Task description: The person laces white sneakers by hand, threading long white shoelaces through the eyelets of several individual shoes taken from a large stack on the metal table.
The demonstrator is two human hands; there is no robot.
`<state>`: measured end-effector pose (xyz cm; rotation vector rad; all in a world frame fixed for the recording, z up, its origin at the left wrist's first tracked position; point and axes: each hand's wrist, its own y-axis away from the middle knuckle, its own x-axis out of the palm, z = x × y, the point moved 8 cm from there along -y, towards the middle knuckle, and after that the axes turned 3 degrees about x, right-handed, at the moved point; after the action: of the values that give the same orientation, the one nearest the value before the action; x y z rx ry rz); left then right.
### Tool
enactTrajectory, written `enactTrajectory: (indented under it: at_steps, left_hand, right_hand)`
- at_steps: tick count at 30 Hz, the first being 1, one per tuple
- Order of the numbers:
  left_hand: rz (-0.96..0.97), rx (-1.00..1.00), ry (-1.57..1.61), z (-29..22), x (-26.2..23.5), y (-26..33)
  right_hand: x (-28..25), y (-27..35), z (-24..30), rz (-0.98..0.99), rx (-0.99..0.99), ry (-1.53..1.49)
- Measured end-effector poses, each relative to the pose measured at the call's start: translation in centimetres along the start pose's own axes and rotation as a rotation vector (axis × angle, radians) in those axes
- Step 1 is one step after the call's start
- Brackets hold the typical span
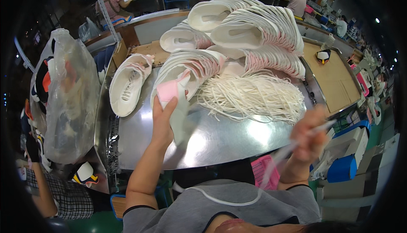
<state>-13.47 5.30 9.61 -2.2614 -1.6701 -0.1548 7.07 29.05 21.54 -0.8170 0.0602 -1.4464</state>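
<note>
My left hand (162, 120) grips a white shoe upper (181, 110) with a pink lining (168, 90), its fingers wrapped round the edge, above the metal table. Raised at the right and smeared by motion, my right hand (309, 137) is closed on a white shoelace (231, 203). That lace hangs down and curves across my grey shirt. Beyond my hands lies a heap of white laces (252, 97). Behind the held upper sits a nested row of white and pink uppers (186, 69). One separate upper (127, 86) rests at the left.
Stacked uppers (258, 33) rise at the back of the metal table (216, 144). A clear plastic bag (70, 101) stands left, near another person's arm (42, 186). Right are a cardboard-lined surface (333, 78) and conveyor. A pink basket (266, 171) is below the table edge.
</note>
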Motion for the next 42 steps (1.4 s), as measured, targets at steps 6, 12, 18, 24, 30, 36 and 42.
enactTrajectory:
  at_steps: [6,12,18,24,30,36,42]
  left_hand:
    - [0.12,-0.289,0.874,4.7,-4.5,7.6]
    - [-0.012,-0.46,0.469,12.4,-13.0,13.9]
    - [0.132,0.364,-1.288,0.5,-7.7,13.6]
    - [0.692,-0.212,-1.192,7.0,-4.4,7.0]
    - [0.532,-1.071,-0.126,13.2,-2.2,9.2]
    - [0.307,-0.908,0.278,13.0,-0.9,9.9]
    - [0.281,-0.63,0.254,10.0,0.9,9.6]
  right_hand:
    - [-4.8,7.3,-15.9,-0.336,0.719,0.006]
    - [-2.2,7.6,-25.9,-0.212,0.748,0.023]
    - [-2.8,8.1,-29.4,-0.234,0.822,0.513]
    - [-3.9,6.1,-29.2,-0.379,0.618,0.264]
    - [-2.9,5.4,-28.9,-0.311,0.625,0.29]
    - [-3.5,5.5,-24.5,-0.357,0.539,0.301]
    - [-3.0,5.5,-25.6,-0.319,0.574,0.39]
